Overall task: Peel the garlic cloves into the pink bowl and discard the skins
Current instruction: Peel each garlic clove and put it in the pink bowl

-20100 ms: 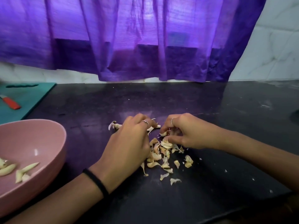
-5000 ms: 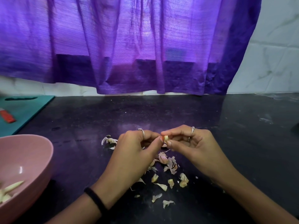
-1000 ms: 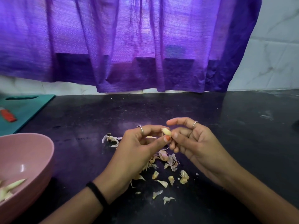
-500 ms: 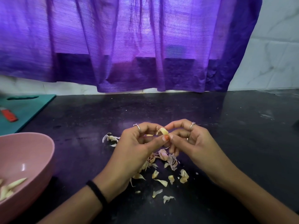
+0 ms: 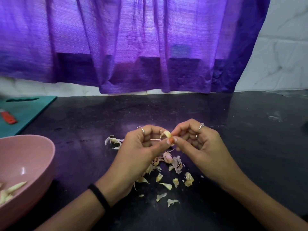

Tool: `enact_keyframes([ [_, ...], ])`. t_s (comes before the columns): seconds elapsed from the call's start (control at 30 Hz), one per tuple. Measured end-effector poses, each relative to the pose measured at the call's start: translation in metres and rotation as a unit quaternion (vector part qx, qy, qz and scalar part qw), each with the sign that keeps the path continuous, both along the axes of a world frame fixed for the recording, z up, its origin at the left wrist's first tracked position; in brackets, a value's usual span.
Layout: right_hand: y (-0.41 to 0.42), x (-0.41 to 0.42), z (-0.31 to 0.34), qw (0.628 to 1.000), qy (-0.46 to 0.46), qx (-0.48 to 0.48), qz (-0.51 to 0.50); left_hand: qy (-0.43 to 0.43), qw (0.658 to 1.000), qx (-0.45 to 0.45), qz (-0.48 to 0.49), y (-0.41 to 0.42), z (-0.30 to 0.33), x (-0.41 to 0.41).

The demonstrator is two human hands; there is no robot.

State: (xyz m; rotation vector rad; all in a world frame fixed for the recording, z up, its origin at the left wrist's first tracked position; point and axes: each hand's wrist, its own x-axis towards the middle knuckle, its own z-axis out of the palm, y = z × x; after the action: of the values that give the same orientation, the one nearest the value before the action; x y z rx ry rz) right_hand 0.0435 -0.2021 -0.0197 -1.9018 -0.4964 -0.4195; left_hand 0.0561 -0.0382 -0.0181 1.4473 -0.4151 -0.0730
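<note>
We see a purple curtain (image 5: 133,44) across the back, over a dark counter (image 5: 250,147). At far left a teal board (image 5: 28,110) with a red-handled tool (image 5: 8,118) on it, blade cut off by the frame edge. The bowl (image 5: 33,154) sits at lower left, well apart from the hands, with a few pale peeled cloves (image 5: 10,192) in its bottom.

Mid-counter, both hands are raised just over the skins (image 5: 170,165), a loose scatter of papery flakes; one small clump (image 5: 113,141) lies apart, left of the hands.

The left hand (image 5: 138,157) is curled and its thumb pinches the clove (image 5: 167,134) from below. The right hand (image 5: 198,147) is curled too, fingertips meeting at the clove's right end; we judge it is picking at skin there, but the exact contact is too small to tell. A thin strip of skin (image 5: 155,139) juts out under the clove by the left fingers.

We judge the clove light, firm and a bit slick once bare, so hold it across its middle and pull skin from the tip. Skins look feather-light and brittle, likely to tear or drift; better swept up together than picked singly.
</note>
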Motion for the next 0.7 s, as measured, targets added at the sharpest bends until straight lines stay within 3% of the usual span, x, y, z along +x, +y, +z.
enact_keyframes([
  [0.7, 0.0000, -0.0009, 0.0004, 0.999, 0.038, -0.010, 0.034, -0.020, 1.000, 0.008, 0.009, -0.0011, 0.0019, -0.0016],
])
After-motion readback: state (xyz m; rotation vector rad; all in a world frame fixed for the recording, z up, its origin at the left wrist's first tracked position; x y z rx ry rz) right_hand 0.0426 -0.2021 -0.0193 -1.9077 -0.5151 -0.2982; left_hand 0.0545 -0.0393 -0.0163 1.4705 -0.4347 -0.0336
